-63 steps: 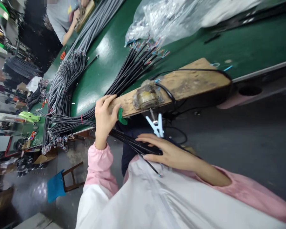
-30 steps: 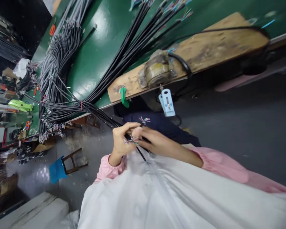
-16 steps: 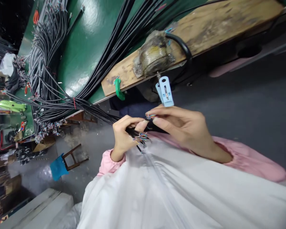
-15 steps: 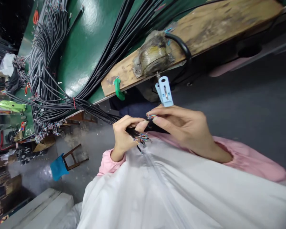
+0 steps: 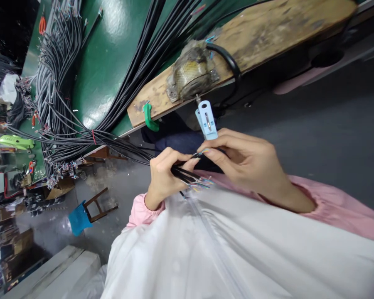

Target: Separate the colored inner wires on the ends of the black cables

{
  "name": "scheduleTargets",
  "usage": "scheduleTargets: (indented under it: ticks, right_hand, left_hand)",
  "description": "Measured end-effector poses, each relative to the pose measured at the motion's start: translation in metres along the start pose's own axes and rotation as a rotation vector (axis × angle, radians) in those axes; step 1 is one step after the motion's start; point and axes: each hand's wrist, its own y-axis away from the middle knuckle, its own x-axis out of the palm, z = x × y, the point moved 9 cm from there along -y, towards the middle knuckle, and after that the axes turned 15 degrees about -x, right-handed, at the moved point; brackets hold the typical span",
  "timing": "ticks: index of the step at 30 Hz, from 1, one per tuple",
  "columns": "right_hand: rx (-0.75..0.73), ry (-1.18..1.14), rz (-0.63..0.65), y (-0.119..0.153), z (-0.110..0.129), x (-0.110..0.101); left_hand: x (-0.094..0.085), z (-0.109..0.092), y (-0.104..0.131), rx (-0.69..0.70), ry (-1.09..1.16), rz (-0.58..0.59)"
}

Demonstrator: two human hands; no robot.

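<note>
A bundle of black cables [image 5: 124,146] runs from the table edge into my left hand [image 5: 166,174], whose fingers are wrapped round it. Stripped cable ends with coloured wires [image 5: 202,182] stick out below that thumb. Between its thumb and forefinger one cable end is held apart. My right hand [image 5: 246,162] pinches the thin coloured wires of this end between thumb and forefinger. Just above the right fingers, a light blue clothes peg [image 5: 207,120] sits on the shaft of a small motor [image 5: 191,72], which is wrapped in yellowish tape.
The motor is fixed to a wooden board [image 5: 262,37] on the edge of the green table [image 5: 101,62]. A green hook-like piece [image 5: 148,117] hangs from the board. Grey and black cables [image 5: 57,74] are heaped at the left. A stool with a blue cover [image 5: 80,219] stands on the floor.
The view has shifted slightly. My right fingers have moved a little to the right along the wires, and the loose cable ends under my left hand now point more to the right.
</note>
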Motion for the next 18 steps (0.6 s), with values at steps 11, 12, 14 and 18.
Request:
scheduleTargets:
  ticks: [11,12,14,18]
  right_hand:
    - [0.105,-0.172,0.168,-0.007,0.002,0.016]
    - [0.040,-0.102,0.171,-0.010,0.007,0.012]
    - [-0.076,0.053,0.138,-0.013,0.015,0.002]
    - [-0.145,0.208,-0.002,-0.013,0.018,-0.016]
  left_hand:
    - [0.005,-0.026,-0.003,0.216,0.024,0.225]
    - [0.004,-0.024,-0.002,0.216,0.038,0.210]
    - [0.002,-0.019,0.001,0.215,0.060,0.168]
    - [-0.001,-0.016,0.005,0.222,0.083,0.106]
